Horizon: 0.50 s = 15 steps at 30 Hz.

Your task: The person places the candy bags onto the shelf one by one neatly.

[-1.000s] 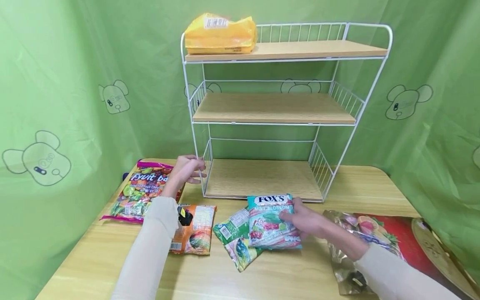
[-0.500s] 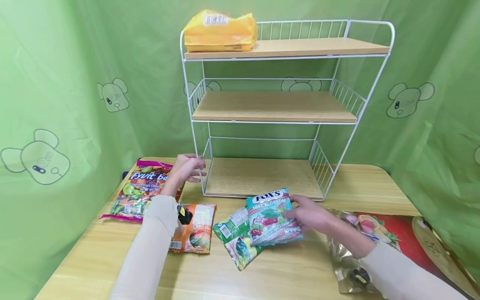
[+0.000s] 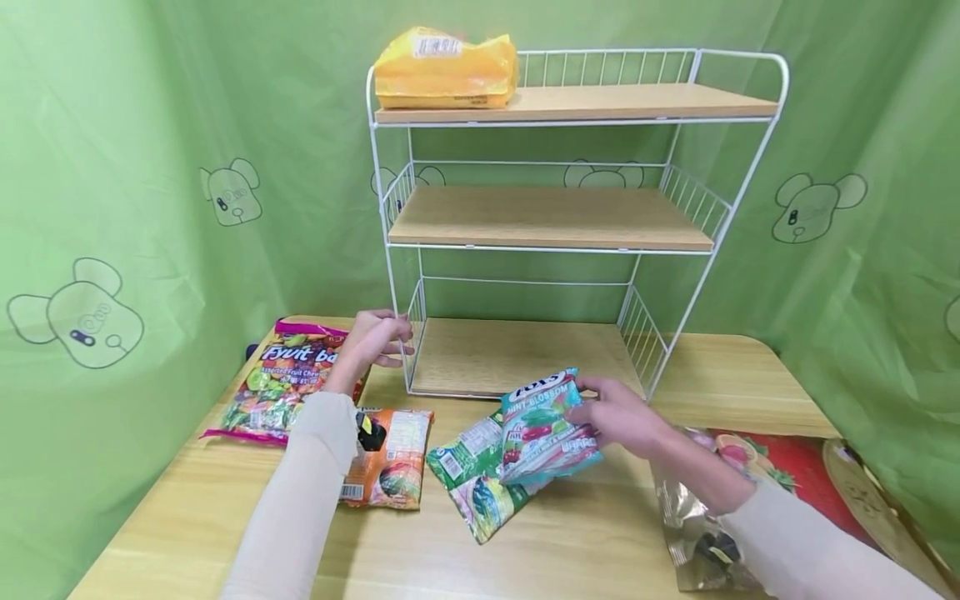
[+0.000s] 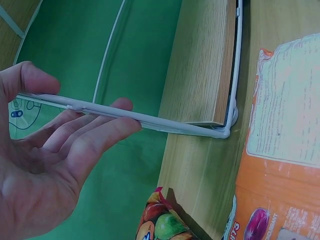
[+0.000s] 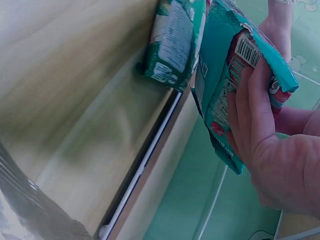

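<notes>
My right hand (image 3: pixel 618 417) grips a teal Fox's Mint Blossom candy bag (image 3: pixel 542 433) by its right side. In the right wrist view, fingers lie along the bag's barcode back (image 5: pixel 248 50). The bag is tilted, raised over a green candy bag (image 3: pixel 467 457) on the table and partly covering it. My left hand (image 3: pixel 375 337) holds the front left post of a white wire rack with wooden shelves (image 3: pixel 551 215). In the left wrist view, thumb and fingers lie around that post (image 4: pixel 167 125).
A yellow bag (image 3: pixel 446 75) sits on the top shelf's left end. On the table lie a Fruit chews bag (image 3: pixel 281 383) and an orange bag (image 3: pixel 401 458) at left, and a large red and gold bag (image 3: pixel 806 479) at right. Green curtain (image 3: pixel 150 108) surrounds the table.
The teal bag has been tilted further, its top turning up and to the right as my right hand rises slightly. My left hand stays at the rack post.
</notes>
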### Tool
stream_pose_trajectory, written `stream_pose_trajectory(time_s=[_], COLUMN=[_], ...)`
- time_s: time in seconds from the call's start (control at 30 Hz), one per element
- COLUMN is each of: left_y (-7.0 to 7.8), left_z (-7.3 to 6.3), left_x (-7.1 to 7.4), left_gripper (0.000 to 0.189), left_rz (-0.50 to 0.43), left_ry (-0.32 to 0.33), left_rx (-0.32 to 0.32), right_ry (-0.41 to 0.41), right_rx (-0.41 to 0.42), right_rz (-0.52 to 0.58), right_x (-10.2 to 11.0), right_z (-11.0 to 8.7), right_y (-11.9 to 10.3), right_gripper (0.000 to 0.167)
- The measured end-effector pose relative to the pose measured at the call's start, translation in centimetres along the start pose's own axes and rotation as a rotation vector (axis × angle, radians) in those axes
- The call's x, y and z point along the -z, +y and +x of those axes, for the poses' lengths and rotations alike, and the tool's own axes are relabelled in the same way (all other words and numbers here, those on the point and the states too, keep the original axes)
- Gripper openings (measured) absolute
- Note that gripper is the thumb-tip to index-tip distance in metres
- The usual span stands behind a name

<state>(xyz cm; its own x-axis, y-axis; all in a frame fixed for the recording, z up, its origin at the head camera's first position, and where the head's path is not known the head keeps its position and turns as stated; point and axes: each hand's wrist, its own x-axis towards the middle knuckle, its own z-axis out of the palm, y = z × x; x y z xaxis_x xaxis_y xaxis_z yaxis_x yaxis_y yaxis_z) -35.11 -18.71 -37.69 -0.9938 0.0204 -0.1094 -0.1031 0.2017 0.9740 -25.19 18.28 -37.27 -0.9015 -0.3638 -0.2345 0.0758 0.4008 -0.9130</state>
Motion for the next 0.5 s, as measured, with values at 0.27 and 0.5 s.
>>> stream_pose_trajectory(time_s=[0.27, 0.5], left_y=[0.1, 0.0], left_z=[0.0, -0.2], left_x=[-0.1, 0.1], left_gripper=[0.042, 0.041], left_rz=[0.001, -0.002], left_ry=[0.002, 0.003], left_rx=[0.003, 0.004], right_ry=[-0.004, 0.013], right_rx=[0.028, 0.029], right_rz=[-0.019, -0.087], right_x=[0.7, 1.3], right_z=[-0.6, -1.3], right_y=[-1.4, -3.6], right_gripper=[0.065, 0.070])
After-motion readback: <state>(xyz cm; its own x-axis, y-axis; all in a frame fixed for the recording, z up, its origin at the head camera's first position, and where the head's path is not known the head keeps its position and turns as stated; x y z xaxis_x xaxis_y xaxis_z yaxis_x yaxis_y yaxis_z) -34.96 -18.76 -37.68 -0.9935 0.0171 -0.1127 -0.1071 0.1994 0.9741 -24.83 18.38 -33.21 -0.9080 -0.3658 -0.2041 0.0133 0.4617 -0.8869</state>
